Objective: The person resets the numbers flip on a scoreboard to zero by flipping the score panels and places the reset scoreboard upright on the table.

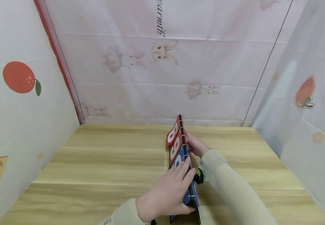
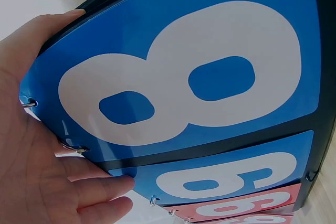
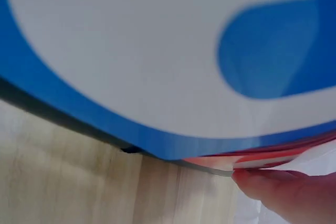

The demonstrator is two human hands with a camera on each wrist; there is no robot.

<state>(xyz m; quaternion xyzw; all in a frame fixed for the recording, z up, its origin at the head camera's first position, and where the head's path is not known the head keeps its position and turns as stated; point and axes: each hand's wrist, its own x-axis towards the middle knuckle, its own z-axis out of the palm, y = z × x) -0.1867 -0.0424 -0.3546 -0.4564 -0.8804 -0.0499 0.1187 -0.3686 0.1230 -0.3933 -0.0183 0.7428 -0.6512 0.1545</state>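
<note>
A tabletop flip scoreboard (image 1: 175, 149) stands tent-like on the table, its ringed spine along the top and its length pointing away from me. White digits mark its red and blue cards. My left hand (image 1: 168, 193) grips the near end across the spine, its thumb at the end edge beside a blue card with an 8 (image 2: 226, 30). On the right side, my right hand (image 1: 196, 145) is at the far half, partly hidden behind the board. In the right wrist view its fingertips (image 3: 249, 182) pinch the lower edge of the red cards (image 3: 268, 158).
The wood-grain table (image 1: 103, 162) extends on both sides of the board. Printed cloth walls (image 1: 139, 93) enclose the back, left and right. A small black device (image 1: 199, 176) sits by the right wrist.
</note>
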